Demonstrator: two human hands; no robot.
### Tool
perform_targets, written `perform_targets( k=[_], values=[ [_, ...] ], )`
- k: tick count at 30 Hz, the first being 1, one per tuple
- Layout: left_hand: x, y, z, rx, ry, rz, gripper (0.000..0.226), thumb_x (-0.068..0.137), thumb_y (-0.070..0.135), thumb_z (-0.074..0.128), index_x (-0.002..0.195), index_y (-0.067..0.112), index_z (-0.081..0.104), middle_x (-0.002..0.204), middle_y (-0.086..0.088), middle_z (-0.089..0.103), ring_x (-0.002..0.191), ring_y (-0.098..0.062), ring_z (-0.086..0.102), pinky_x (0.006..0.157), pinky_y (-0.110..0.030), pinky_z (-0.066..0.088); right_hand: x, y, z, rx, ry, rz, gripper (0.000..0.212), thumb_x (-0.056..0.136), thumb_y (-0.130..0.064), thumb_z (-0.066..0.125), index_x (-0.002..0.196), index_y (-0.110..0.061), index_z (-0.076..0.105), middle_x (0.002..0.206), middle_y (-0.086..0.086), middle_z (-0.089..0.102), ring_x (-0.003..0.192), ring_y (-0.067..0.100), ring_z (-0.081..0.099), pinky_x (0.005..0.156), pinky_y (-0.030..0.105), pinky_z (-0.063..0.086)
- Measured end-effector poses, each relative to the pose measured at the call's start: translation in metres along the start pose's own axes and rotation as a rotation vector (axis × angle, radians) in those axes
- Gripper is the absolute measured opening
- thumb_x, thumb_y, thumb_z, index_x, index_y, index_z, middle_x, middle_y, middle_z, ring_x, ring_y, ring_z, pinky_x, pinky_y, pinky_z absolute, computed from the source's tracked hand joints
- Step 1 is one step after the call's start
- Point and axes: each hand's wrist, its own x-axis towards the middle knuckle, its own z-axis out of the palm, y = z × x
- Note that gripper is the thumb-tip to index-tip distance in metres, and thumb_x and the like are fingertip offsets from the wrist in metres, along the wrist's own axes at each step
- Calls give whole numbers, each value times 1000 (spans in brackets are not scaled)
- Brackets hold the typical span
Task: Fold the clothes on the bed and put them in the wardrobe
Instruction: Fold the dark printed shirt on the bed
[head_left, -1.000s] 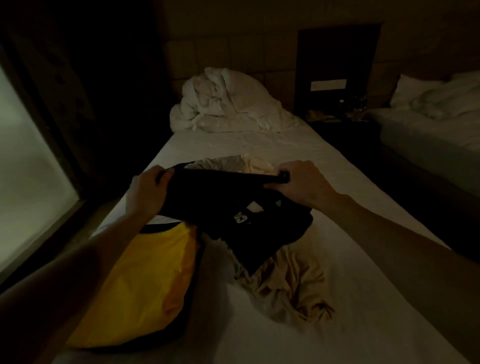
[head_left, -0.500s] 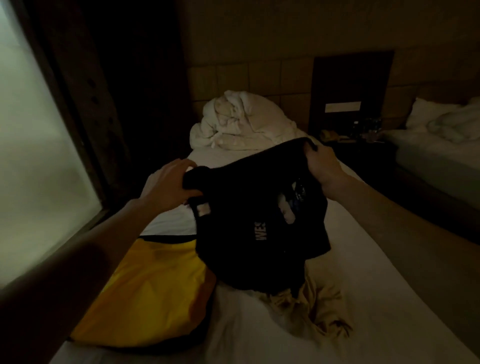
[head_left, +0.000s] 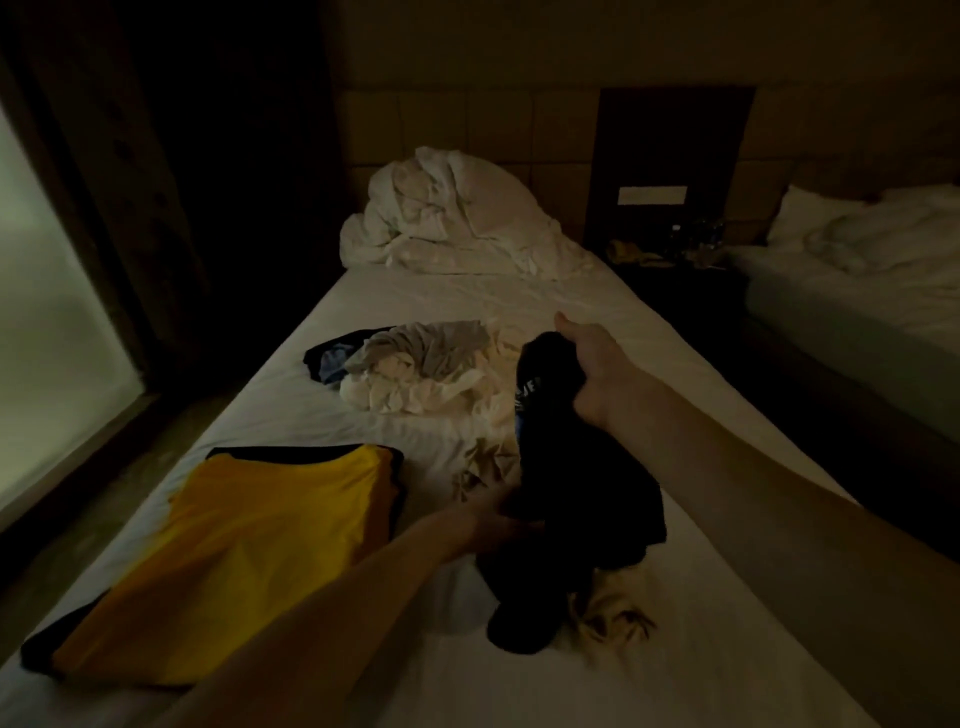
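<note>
Head view: right hand clutches the bunched top of a black printed cloth garment; left hand pinches its lower edge above the white-sheeted bed.

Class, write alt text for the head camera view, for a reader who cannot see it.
In a dim bedroom, a person's right hand grips the top of a bunched black printed garment while the left hand holds it lower down, over a white-sheeted bed. A folded yellow garment with black trim lies to the left, with a heap of unfolded pale clothes beyond.

perhaps unreadable lettering, black garment
</note>
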Motion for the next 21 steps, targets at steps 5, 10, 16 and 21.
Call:
perform_targets(
  k=[5,10,16,21],
  values=[
    [7,-15,-43,-9,375,106,23,102,9,44,85,13,58,67,1,55,58,-11,55,56,-27,38,9,-9,-44,-138,-171,-99,82,81,-11,74,144,-38,30,125,10,54,103,36,61,83,53,54],
    [6,-12,-93,-16,665,216,35,102,36,42,90,6,55,80,-22,57,74,-23,57,67,-32,42,19,32,-57,-394,-242,-18,120,81,1,74,146,-56,-9,127,8,56,99,34,69,75,46,57],
    [7,2,-73,-333,560,136,20,95,32,58,91,12,60,95,-12,64,89,-22,64,79,-28,52,25,104,-23,-623,-332,-63,109,89,-20,69,148,-47,-19,153,5,25,119,26,52,86,39,52],
    [-1,-2,-61,-275,413,122,65,80,41,73,136,29,43,127,-1,56,104,-17,64,73,-24,54,36,124,-19,-354,-281,-76,59,93,-26,62,142,-28,29,133,10,51,111,25,60,91,38,50]
  ],
)
